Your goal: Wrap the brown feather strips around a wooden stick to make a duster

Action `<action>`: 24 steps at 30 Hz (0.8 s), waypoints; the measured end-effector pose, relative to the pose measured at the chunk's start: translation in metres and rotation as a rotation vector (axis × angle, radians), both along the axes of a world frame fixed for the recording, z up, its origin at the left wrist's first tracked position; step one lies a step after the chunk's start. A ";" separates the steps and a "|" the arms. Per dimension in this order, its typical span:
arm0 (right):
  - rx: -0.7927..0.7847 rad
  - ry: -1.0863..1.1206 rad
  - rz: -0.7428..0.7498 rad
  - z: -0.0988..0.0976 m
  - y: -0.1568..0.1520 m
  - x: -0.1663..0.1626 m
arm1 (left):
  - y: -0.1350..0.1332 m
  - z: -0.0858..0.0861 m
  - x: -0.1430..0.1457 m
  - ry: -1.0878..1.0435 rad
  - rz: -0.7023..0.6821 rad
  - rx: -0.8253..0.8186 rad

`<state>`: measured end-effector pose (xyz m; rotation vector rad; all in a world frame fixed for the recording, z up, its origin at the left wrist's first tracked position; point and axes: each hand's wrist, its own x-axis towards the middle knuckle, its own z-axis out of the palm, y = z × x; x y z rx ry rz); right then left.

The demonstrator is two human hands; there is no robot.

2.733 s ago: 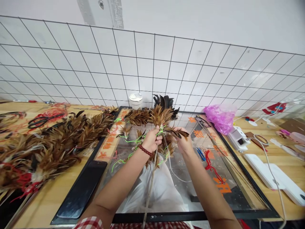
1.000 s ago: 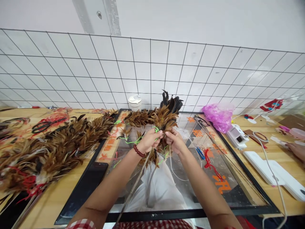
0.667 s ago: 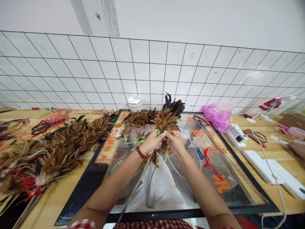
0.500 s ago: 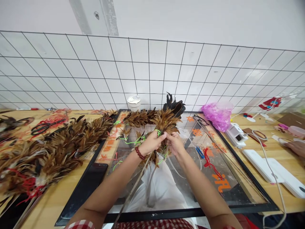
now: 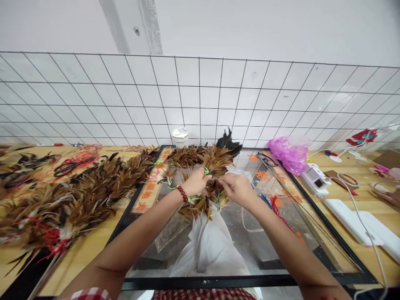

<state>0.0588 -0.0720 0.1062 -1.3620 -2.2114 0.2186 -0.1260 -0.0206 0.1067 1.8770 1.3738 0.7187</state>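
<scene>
My left hand, with a beaded bracelet at its wrist, is closed round the base of a brown feather bundle tipped with black feathers. Bright green string shows at its thumb. Just to the right, my right hand pinches with thumb and forefinger close to that base; what is between them is too thin to make out. More brown feathers tied with green string hang below both hands. Behind them a feather strand lies on the glass tabletop.
A long feather garland and black scissors lie at left. A white lidded cup stands by the wire grid. To the right are glasses, red string, a pink plastic bag and white power strips.
My right hand has drawn away to the right from my left hand, opening a small gap. The left keeps its hold on the feather bundle. The camera view has shifted slightly.
</scene>
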 end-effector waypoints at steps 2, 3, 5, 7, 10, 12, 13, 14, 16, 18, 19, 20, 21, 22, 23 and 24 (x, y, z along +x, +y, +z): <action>0.114 -0.322 -0.009 0.020 -0.003 -0.002 | 0.001 -0.001 0.005 0.230 -0.026 0.044; 0.155 -0.434 0.010 0.028 -0.003 -0.003 | 0.001 -0.001 0.008 0.305 -0.056 0.050; 0.222 -0.564 0.094 0.040 0.002 -0.005 | -0.002 -0.002 0.011 0.399 -0.142 0.060; 0.251 -0.600 0.169 0.046 0.010 -0.007 | -0.008 -0.003 0.013 0.486 -0.238 0.096; 0.205 -0.523 0.204 0.044 0.026 -0.005 | -0.021 -0.004 0.010 0.667 -0.346 0.193; 0.133 -0.388 0.226 0.036 0.037 -0.002 | -0.030 -0.004 0.006 0.773 -0.402 0.286; 0.082 -0.304 0.246 0.030 0.042 -0.001 | -0.034 -0.003 0.004 0.817 -0.422 0.339; 0.015 -0.216 0.266 0.024 0.048 0.001 | -0.038 -0.003 0.001 0.855 -0.439 0.395; -0.156 -0.050 0.291 0.010 0.058 0.002 | -0.044 -0.002 -0.002 0.911 -0.450 0.492; -0.317 0.099 0.312 -0.003 0.067 0.001 | -0.049 0.000 -0.005 0.937 -0.430 0.563; -0.377 0.170 0.327 -0.008 0.071 -0.001 | -0.051 0.002 -0.005 0.942 -0.419 0.589; -0.423 0.233 0.347 -0.012 0.074 -0.002 | -0.053 0.004 -0.006 0.944 -0.417 0.605; -0.461 0.285 0.369 -0.016 0.078 -0.003 | -0.054 0.006 -0.006 0.944 -0.431 0.612; -0.499 0.325 0.387 -0.018 0.081 -0.003 | -0.055 0.009 -0.006 0.940 -0.466 0.610; -0.542 0.352 0.394 -0.020 0.083 -0.001 | -0.055 0.012 -0.007 0.934 -0.513 0.598; -0.591 0.368 0.391 -0.021 0.085 0.004 | -0.055 0.015 -0.009 0.926 -0.566 0.577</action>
